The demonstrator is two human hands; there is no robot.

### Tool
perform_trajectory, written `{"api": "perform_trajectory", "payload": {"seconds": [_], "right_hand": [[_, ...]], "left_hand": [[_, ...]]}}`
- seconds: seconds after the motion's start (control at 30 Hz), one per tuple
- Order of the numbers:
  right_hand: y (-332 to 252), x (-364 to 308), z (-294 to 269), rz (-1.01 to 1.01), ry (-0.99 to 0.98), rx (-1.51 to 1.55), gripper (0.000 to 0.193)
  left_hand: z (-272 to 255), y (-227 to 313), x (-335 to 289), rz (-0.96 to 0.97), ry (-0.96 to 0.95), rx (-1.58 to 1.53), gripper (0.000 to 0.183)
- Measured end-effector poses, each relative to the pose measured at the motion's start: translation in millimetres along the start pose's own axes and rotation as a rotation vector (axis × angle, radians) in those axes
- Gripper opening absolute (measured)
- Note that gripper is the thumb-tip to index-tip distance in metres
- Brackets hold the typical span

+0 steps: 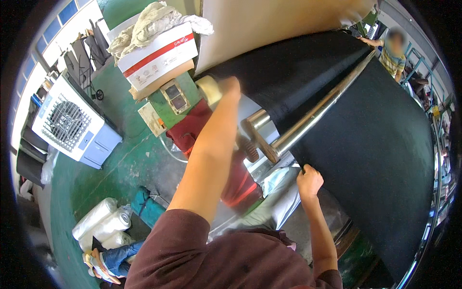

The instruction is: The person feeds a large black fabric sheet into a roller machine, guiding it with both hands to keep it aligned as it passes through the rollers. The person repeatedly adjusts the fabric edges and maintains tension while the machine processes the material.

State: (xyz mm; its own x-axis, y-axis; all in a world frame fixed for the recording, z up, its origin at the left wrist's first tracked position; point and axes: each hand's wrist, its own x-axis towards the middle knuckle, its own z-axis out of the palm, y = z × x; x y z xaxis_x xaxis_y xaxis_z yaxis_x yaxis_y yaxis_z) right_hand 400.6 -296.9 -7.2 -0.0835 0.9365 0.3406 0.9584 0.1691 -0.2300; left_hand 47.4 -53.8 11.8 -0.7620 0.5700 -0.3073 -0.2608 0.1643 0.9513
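Observation:
My left hand (231, 88) reaches forward past a green machine housing (188, 87). It is blurred, and its fingers do not show clearly. Just left of it is a pale yellow roll (209, 90), perhaps tape; I cannot tell whether the hand touches it. My right hand (309, 181) is closed on the near left edge of a wide black sheet (370, 144). Between the hands, a shiny metal bar (322, 110) runs away to the far right across the black material. A short metal roller (260, 119) and a brown gear (247, 148) sit at its near end.
Rags lie on a white carton (161, 57) atop the machine. A white and blue air cooler (77, 120) stands at left. Wrapped rolls (103, 221) lie on the green floor. Another person (392, 55) stands at the sheet's far end. Dark red cloth (190, 126) hangs by the machine.

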Motion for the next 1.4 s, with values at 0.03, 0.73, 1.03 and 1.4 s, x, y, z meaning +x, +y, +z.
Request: {"api": "perform_trajectory", "payload": {"seconds": [0.03,0.73,1.03,1.4], "right_hand": [[-22.4,7.8,1.9,-0.062,-0.024,0.063,0.011],[248.5,-95.2,-24.6,0.376,0.126,-0.32,0.02],[209.8,-134.1,-44.8,0.555,0.047,-0.28,0.008],[146.6,-119.9,-1.4,0.285,0.183,-0.045,0.019]], "left_hand": [[-31.3,-13.1,69.2,0.081,0.007,0.116,0.038],[-8.8,18.1,-40.3,-0.129,-0.263,-0.278,0.018],[-7.7,7.4,-7.5,-0.155,-0.106,-0.286,0.015],[-7.0,7.8,1.6,-0.146,0.025,-0.212,0.04]]}}
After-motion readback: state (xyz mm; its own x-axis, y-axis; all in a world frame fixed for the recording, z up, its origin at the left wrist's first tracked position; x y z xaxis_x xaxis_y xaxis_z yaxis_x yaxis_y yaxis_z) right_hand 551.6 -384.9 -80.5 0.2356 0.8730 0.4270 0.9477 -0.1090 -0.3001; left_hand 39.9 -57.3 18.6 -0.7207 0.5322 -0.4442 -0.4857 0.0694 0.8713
